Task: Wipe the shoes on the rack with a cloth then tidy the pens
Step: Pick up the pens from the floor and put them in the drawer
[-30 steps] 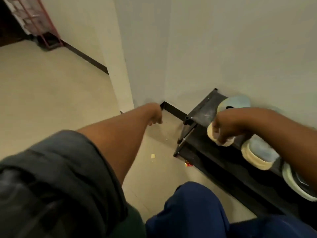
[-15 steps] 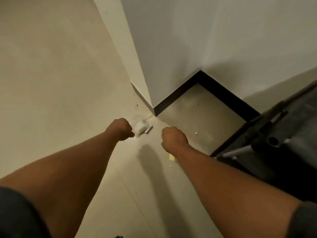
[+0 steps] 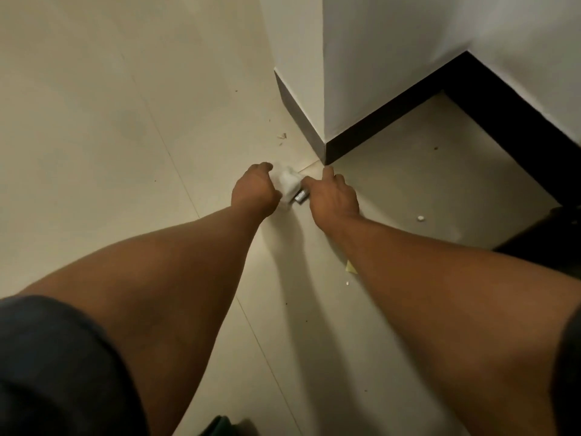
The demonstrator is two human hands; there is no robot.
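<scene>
Low over the floor tiles, my left hand [image 3: 254, 191] grips a small crumpled white cloth [image 3: 289, 182] with curled fingers. My right hand [image 3: 334, 198] has come in from the right, its forefinger stretched onto the cloth and its thumb raised. A small grey metallic object [image 3: 300, 196] lies between the two hands, just under my right fingers. I cannot tell whether those fingers hold it. Only a dark corner of the shoe rack [image 3: 562, 225] shows at the right edge. No shoes or pens are in view.
A white wall corner with a black skirting board [image 3: 317, 143] stands just beyond my hands. Small crumbs and a yellow scrap [image 3: 350, 267] lie on the pale floor tiles. Open floor stretches to the left.
The view swung from the shoe rack down to the floor by the wall corner. My right hand left the shoe and moved left until it met the cloth in my left hand.
</scene>
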